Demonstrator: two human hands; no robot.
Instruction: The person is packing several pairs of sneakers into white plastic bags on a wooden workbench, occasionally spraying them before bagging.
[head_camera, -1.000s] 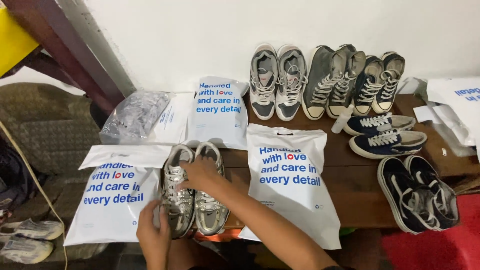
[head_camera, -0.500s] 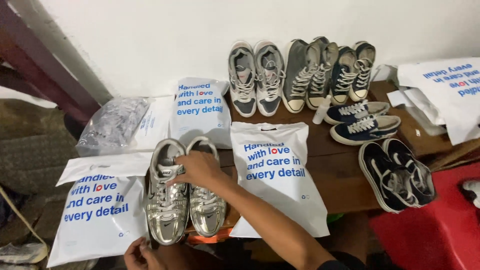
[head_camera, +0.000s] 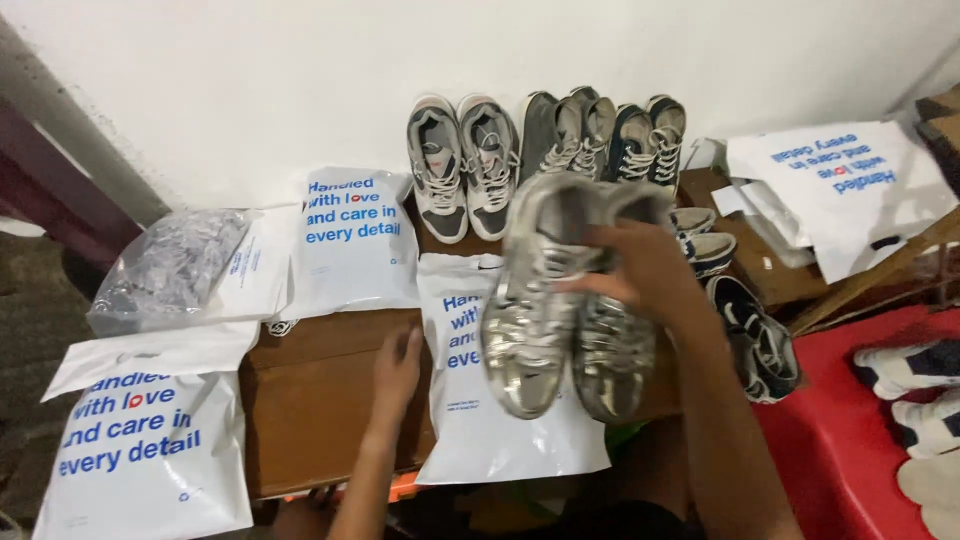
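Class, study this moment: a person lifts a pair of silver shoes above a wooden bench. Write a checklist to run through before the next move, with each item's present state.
1. Right hand grips both silver shoes: ok.
2. Shoes lifted off the wooden bench: ok.
3. Left hand rests at the edge of the white bag: ok.
4. Bag mouth open: cannot tell.
5. Bench bare left of that bag: ok.
6. Laces tied: cannot tell.
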